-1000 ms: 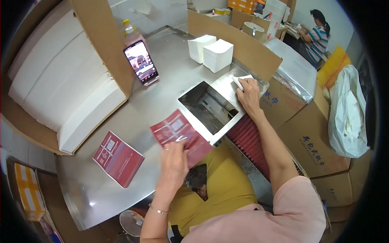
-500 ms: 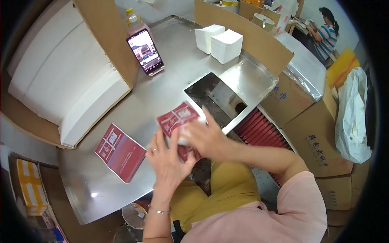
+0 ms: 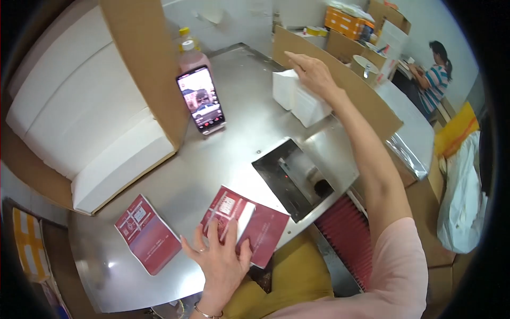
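Resting spread fingers on a red packet (image 3: 271,226), the left hand (image 3: 220,260) lies palm down, just left of the opening (image 3: 289,181) in the steel table (image 3: 228,165) and on the person's side of it. Its fingertips press the printed half while the thumb lies toward the plainer half; it does not look closed around anything. A white strip (image 3: 246,218) shows across the packet between the two halves, though whether it is tucked in or lies on top cannot be told

Beyond the opening, the right hand (image 3: 314,74) hangs over two white stacks (image 3: 308,110), palm down with fingers stretched out; whether it touches the paper cannot be told. The other packet (image 3: 151,244) lies well left of the opening, the phone (image 3: 202,101) stands beyond it to the left, and red folds (image 3: 348,239) sit below, to its right

The packet looks light, thin and floppy, with a slick sheen, so it would probably slide or crease under a hard push. Flat fingers on the printed half and a thumb at the near edge should suit it. The white paper seems soft and easily crumpled, best pinched lightly by an edge
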The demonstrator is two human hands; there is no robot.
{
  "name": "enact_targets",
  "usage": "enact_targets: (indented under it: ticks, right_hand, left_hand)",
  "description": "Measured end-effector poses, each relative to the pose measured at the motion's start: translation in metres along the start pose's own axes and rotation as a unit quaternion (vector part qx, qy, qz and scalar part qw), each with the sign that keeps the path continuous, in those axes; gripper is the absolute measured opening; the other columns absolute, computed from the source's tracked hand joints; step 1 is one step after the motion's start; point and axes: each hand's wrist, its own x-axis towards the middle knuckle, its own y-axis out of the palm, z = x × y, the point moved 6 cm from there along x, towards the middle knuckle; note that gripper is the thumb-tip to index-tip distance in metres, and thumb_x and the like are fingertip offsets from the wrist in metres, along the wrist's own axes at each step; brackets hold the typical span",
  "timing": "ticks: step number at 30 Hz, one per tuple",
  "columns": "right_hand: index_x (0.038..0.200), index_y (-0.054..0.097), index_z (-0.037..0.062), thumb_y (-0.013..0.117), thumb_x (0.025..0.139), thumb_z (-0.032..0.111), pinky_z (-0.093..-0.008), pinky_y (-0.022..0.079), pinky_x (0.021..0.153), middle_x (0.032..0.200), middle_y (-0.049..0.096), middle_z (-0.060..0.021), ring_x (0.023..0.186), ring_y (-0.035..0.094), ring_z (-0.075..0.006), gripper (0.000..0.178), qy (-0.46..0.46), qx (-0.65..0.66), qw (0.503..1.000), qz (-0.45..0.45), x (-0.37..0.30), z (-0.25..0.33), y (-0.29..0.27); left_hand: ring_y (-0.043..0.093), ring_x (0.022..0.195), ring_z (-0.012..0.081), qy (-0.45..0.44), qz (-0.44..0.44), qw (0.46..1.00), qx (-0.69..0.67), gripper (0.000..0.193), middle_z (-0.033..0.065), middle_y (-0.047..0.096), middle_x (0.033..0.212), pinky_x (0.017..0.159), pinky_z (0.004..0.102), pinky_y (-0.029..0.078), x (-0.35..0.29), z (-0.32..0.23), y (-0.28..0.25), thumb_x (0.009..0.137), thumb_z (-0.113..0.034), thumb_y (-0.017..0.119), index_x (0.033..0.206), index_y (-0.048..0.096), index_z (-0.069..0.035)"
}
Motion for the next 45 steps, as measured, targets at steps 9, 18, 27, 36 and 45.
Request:
enact_targets:
  ticks: [9,18,27,36,45]
  right_hand:
    - [0.09,0.076,0.0007,0.053,0.096,0.047,-0.0529,0.053,0.086,0.087,0.07,-0.0278,0.09,0.068,-0.0449,0.052,0.231,-0.105,0.953,0.164,-0.02,-0.046,0.049]
    - [0.102,0.074,0.0007,0.055,0.097,0.036,-0.0411,0.052,0.088,0.097,0.072,-0.0194,0.093,0.067,-0.0373,0.04,0.208,0.006,0.963,0.171,-0.078,-0.005,-0.031]
    - [0.077,0.074,0.0,0.07,0.084,0.034,-0.0486,0.048,0.075,0.086,0.065,-0.0192,0.091,0.061,-0.0325,0.035,0.165,-0.186,0.963,0.102,-0.141,0.074,-0.095]
    - [0.073,0.073,0.0013,0.064,0.087,0.023,-0.0472,0.048,0.076,0.082,0.066,-0.0157,0.087,0.063,-0.0308,0.027,0.159,-0.195,0.967,0.037,-0.15,0.07,-0.094]
    - [0.089,0.074,0.0048,0.068,0.084,0.021,-0.0464,0.042,0.083,0.092,0.064,-0.01,0.097,0.058,-0.0272,0.018,0.155,-0.167,0.973,-0.033,-0.162,0.065,-0.095]
  left_hand:
    - [0.049,0.111,0.0372,0.053,0.032,0.998,-0.016,0.054,0.0168,0.053,0.131,0.092,0.0482,0.035,0.011,-0.009,0.003,0.08,-0.037,0.071,0.13,0.064,-0.018]
    - [0.04,0.126,0.0424,0.073,-0.046,0.996,-0.021,0.056,0.0226,0.045,0.134,0.105,0.0562,0.028,0.013,-0.016,0.008,0.077,-0.042,0.072,0.122,0.063,-0.009]
    - [0.048,0.125,0.0407,0.042,-0.078,0.996,0.002,0.053,0.0195,0.055,0.138,0.089,0.0493,0.036,0.006,-0.01,0.004,0.077,-0.042,0.074,0.111,0.064,-0.003]
    - [0.053,0.101,0.0367,0.064,-0.034,0.997,-0.004,0.067,0.0166,0.059,0.122,0.081,0.0464,0.041,0.002,-0.01,0.003,0.076,-0.062,0.072,0.11,0.066,-0.006]
    - [0.056,0.091,0.0348,0.064,-0.064,0.993,-0.078,0.035,0.0164,0.056,0.104,0.074,0.0444,0.047,0.008,-0.015,0.011,0.084,-0.031,0.072,0.105,0.062,-0.005]
